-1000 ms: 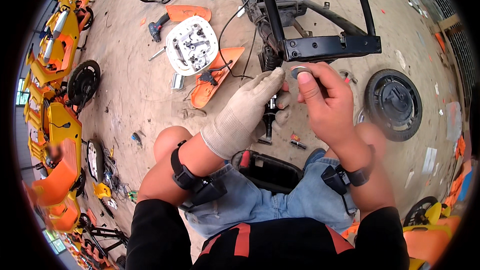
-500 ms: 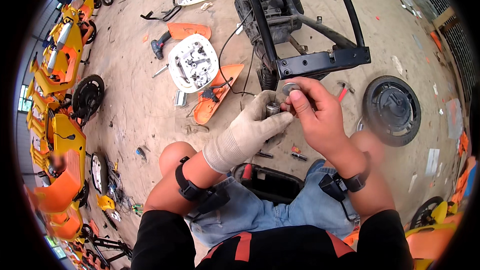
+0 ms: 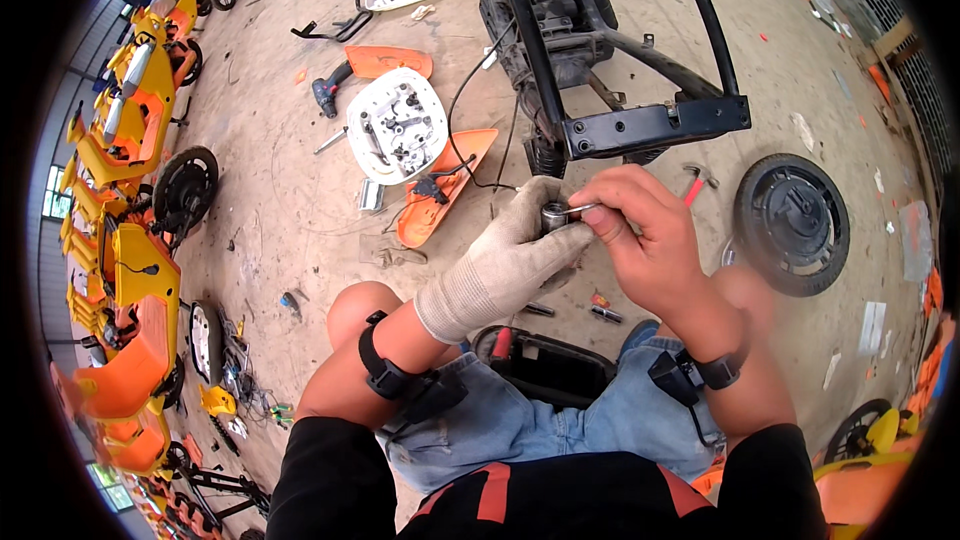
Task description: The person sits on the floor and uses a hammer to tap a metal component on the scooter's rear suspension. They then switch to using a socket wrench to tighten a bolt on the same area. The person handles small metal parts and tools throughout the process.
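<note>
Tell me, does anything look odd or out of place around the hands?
The left hand wears a knitted glove and holds a metal cylinder, while the right hand, pinching a thin metal disc, is bare: an odd mismatch. The tyred wheel at right lies unmounted, apart from the black frame.

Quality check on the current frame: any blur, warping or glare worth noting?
Head view: the scooters curve along the left rim, and the corners go black; head view: the right knee and the wheel look hazy where they meet; head view: a window glows bright at far left; head view: the cylinder in the left hand glints but reads fairly clearly.
</note>
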`<move>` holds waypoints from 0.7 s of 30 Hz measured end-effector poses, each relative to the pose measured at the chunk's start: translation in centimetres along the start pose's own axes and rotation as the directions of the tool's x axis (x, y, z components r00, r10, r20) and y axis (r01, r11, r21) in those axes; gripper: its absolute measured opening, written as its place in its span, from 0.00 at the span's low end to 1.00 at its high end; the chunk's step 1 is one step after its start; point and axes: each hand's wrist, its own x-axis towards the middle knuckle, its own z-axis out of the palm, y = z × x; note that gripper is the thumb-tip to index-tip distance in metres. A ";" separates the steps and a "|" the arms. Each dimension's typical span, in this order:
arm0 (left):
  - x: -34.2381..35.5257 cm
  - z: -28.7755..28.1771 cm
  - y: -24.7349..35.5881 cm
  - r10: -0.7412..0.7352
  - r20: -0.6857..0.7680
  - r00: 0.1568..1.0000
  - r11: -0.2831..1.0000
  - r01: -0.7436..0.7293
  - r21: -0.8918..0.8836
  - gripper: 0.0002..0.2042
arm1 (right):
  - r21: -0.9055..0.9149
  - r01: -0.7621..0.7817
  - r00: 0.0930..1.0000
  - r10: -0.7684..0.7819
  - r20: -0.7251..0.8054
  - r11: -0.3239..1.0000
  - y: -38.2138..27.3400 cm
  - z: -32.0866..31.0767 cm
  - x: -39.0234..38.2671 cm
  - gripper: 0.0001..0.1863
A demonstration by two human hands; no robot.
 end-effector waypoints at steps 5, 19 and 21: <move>0.0 -0.5 -0.9 0.093 -0.011 0.996 0.992 -0.092 0.083 0.16 | -0.034 0.021 0.999 -0.020 0.027 0.999 -0.4 -0.3 -0.2 0.12; -0.7 -0.1 -1.3 0.391 -0.157 0.907 0.840 -0.282 0.464 0.32 | -0.203 0.443 0.895 -0.443 0.045 0.873 -0.3 0.0 0.0 0.19; -0.7 -0.2 -1.2 0.404 -0.137 0.904 0.823 -0.295 0.485 0.32 | -0.232 0.463 0.884 -0.464 0.054 0.855 -0.4 0.0 0.2 0.19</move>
